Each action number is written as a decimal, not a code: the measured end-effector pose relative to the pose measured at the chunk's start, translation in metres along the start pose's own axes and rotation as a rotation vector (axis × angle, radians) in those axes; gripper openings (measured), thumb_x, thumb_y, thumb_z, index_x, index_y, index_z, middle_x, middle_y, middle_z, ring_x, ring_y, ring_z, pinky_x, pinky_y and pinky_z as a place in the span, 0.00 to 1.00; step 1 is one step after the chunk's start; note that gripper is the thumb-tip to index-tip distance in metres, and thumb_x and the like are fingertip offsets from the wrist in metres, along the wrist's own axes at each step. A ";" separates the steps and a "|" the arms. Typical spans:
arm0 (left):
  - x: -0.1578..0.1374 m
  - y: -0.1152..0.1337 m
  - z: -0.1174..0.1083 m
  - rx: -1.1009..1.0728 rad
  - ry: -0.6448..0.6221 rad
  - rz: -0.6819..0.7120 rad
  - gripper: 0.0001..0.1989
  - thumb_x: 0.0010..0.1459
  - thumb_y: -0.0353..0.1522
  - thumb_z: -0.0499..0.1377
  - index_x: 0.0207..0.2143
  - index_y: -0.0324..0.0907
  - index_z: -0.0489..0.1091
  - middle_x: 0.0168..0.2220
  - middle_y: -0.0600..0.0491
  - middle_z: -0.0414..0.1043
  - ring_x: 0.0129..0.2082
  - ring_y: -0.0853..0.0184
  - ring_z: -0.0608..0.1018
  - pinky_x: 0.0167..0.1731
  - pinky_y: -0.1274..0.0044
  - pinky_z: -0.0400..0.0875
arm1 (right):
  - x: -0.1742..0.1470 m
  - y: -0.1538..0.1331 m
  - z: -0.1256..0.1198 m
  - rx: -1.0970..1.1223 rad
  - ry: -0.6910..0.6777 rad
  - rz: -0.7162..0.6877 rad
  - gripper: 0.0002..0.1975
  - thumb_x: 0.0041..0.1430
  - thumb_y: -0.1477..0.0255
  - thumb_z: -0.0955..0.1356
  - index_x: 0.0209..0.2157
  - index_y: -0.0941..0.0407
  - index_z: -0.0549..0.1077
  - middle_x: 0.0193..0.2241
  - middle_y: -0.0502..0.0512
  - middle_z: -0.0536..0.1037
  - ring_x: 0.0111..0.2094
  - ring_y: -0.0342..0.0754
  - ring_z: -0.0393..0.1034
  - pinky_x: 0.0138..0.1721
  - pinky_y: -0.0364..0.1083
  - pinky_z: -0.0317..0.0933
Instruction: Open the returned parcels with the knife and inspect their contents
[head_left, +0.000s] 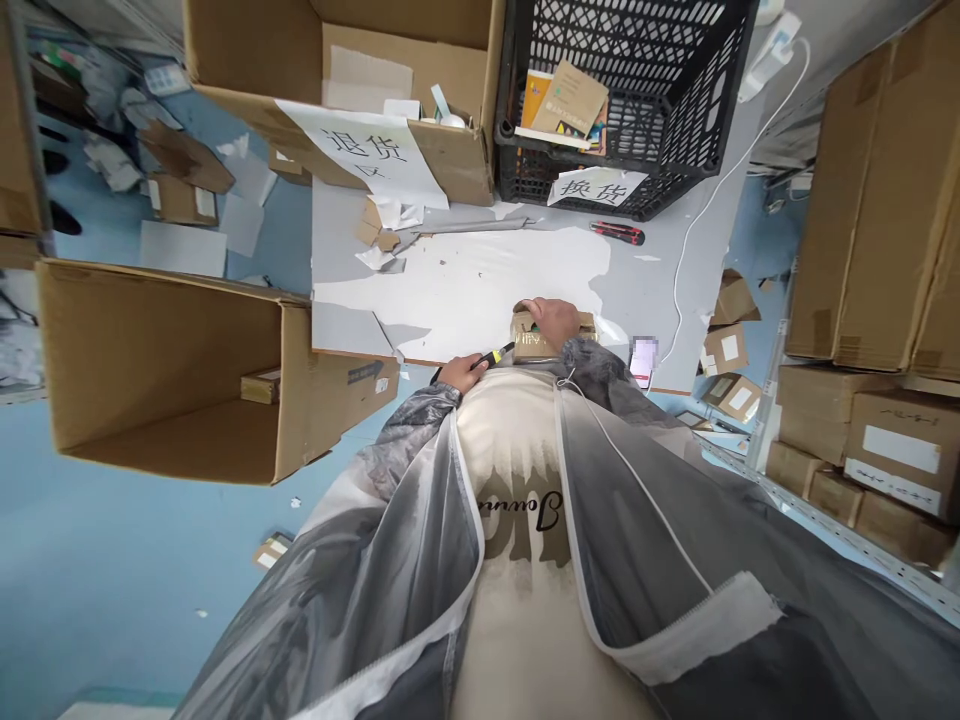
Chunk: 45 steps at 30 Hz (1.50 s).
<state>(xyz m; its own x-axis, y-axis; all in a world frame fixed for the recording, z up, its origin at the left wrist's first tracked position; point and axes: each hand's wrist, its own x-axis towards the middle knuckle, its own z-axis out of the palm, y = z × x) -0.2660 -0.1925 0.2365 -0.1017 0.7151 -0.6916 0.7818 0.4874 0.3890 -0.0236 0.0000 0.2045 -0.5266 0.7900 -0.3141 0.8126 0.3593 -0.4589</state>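
Nearest me are my two hands. My left hand [461,373] is closed around one slim black-and-yellow handheld tool [492,358], which points right and slightly away from me, its dark tip at the left end of one small brown cardboard box [534,345]; whether they touch I cannot tell. My right hand [556,322] is partly curled over the top of that box and has hold of it, fingers reaching toward its far left corner.

The box is at the near edge of the white worktop [480,285], right in front of my body. Its long axis runs left to right, roughly parallel to that edge, with a narrow end toward the tool.

To the right of it lies one phone [642,362], near one white cable [684,262]. To my left stands one large open brown cardboard carton [322,400], with small cardboard packaging inside.

Farther out lies one red-and-black utility knife [617,233]. At the far side are one open brown cardboard bin [461,172] and, to its right, one black plastic lattice crate [694,115] containing flat packets. Two white handwritten paper signs [360,150] hang there, one on each.
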 end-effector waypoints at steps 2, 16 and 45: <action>-0.002 -0.001 0.000 0.008 0.020 0.005 0.18 0.82 0.46 0.55 0.44 0.50 0.80 0.38 0.47 0.87 0.45 0.49 0.88 0.44 0.68 0.71 | 0.010 0.008 -0.010 0.009 -0.026 -0.027 0.32 0.94 0.50 0.62 0.56 0.53 0.94 0.47 0.65 0.93 0.47 0.59 0.82 0.46 0.51 0.60; 0.023 0.010 -0.006 0.050 0.078 0.027 0.17 0.83 0.46 0.55 0.45 0.50 0.79 0.38 0.47 0.85 0.44 0.50 0.86 0.42 0.68 0.67 | 0.008 0.018 -0.022 -0.079 0.116 -0.160 0.23 0.93 0.70 0.59 0.64 0.61 0.85 0.61 0.74 0.84 0.61 0.65 0.70 0.68 0.62 0.59; 0.068 0.054 -0.058 0.085 0.196 0.077 0.20 0.78 0.54 0.65 0.45 0.50 0.83 0.42 0.43 0.89 0.48 0.45 0.87 0.42 0.68 0.67 | -0.057 0.033 0.007 -0.118 -0.011 -0.247 0.17 0.88 0.67 0.67 0.60 0.55 0.88 0.65 0.71 0.86 0.67 0.68 0.74 0.68 0.61 0.70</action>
<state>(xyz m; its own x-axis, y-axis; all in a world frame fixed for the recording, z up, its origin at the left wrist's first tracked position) -0.2661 -0.0886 0.2462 -0.1510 0.8364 -0.5269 0.8400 0.3896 0.3777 0.0314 -0.0364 0.2012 -0.7147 0.6660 -0.2139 0.6823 0.5964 -0.4228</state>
